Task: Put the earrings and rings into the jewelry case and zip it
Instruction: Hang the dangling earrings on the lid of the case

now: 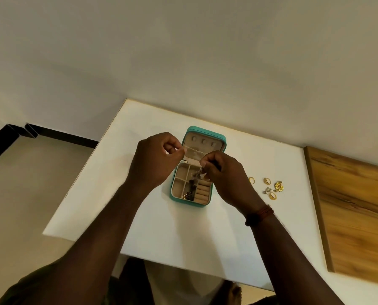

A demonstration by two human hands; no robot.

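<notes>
**Head view: two hands at the open jewelry case**

On the white worktop, the left hand pinches the elastic pocket band in the raised lid of the one teal jewelry case. One gold triangular earring lies in its tray. The right hand pinches a dark dangling earring that hangs down into the tray. Right of the case, apart from it, lie five loose pieces: three gold rings, one flower earring and one triangular piece. One wooden board sits far right.

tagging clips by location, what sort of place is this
Probably a room at home: a white table against a bare wall, a wooden board beside it, and an open teal jewelry case on the table.
</notes>
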